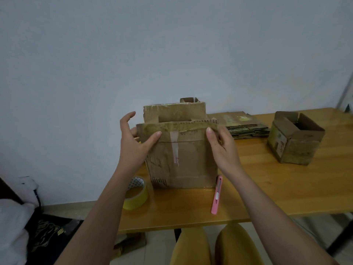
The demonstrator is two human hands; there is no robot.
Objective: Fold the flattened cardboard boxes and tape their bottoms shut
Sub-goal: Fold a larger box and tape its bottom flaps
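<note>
A worn cardboard box stands upright on the wooden table, near its left end, with its near face toward the camera and its bottom edge resting on the tabletop. Its upper flaps are raised: the near flap rises along the top edge and a far flap stands higher behind it.

The left hand is at the box's 9 o'clock upper corner, thumb pressed flat on the near flap, the other fingers spread and loosely curved in the air beside the corner; it does not appear to clasp anything. The right hand is at the 3 o'clock upper corner and pinches the near flap's edge between thumb and curled fingers.

At 7 o'clock from the box a yellow tape roll lies flat, close to the table's left edge and partly hidden by the left forearm. At 5 o'clock a pink utility knife lies lengthwise, its tip just beside the box's lower right corner. Bare tabletop runs from the knife to the front edge.

At 2 o'clock a stack of flattened boxes lies near the wall side. Farther toward 3 o'clock a folded box sits open-topped, well apart from the held box, with open wood between them.
</note>
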